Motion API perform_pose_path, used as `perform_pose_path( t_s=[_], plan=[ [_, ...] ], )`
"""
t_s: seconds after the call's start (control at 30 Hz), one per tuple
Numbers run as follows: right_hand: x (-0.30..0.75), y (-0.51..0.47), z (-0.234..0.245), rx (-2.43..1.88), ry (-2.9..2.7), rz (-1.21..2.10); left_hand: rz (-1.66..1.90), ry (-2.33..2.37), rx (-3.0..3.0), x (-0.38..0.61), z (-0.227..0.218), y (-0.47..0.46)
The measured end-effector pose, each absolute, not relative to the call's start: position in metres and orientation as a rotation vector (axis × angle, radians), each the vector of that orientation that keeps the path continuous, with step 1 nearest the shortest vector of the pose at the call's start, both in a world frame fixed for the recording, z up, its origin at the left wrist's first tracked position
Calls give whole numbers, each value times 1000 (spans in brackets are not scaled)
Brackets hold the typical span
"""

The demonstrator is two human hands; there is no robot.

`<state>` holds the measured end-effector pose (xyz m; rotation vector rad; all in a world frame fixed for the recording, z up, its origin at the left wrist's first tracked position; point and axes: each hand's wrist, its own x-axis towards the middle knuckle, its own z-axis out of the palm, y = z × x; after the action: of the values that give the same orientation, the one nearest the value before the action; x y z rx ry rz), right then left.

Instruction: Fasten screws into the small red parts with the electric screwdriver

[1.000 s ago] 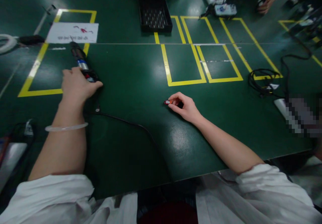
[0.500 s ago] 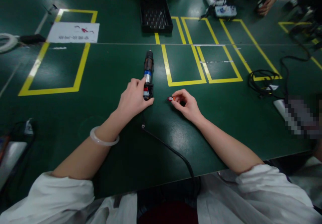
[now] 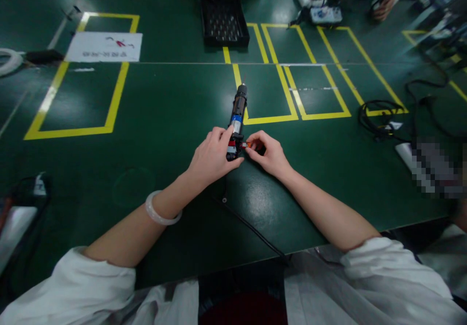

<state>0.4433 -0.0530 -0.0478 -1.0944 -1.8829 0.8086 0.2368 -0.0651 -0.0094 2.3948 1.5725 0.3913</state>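
My left hand [image 3: 212,158] grips the near end of a black corded tool [image 3: 237,116] with a blue band, lying on the green table [image 3: 164,111] and pointing away from me. Its black cable [image 3: 251,227] runs back toward the table's near edge. My right hand [image 3: 268,153] pinches a small red and orange part [image 3: 246,145] between thumb and fingertips, held right against the tool's near end beside my left thumb. A pale bangle sits on my left wrist.
Yellow tape boxes [image 3: 270,91] mark the table. A black tray [image 3: 224,21] stands at the far side, with other people's hands behind it. A white label sheet [image 3: 105,46] lies far left. Coiled black cables [image 3: 381,116] and a white device [image 3: 408,153] lie at the right.
My left hand has carried the tool from the far left to the middle of the table. It now meets the small red part in my right hand, which barely moved.
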Motion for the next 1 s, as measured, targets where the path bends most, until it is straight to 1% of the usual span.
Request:
perform_pose_path(
  t_s=[0.23, 0.5, 0.7, 1.0],
  plan=[
    [443, -53, -48, -1063, -1978, 718, 361, 1588, 2418, 240, -6, -67],
    [444, -56, -45, -1059, -1952, 733, 327, 1608, 2421, 240, -6, -67],
    [442, -59, -40, -996, -1946, 817, 260, 1705, 2388, 240, -1, -65],
    [440, -59, -41, -961, -1944, 836, 227, 1759, 2491, 241, -5, -67]
  ],
)
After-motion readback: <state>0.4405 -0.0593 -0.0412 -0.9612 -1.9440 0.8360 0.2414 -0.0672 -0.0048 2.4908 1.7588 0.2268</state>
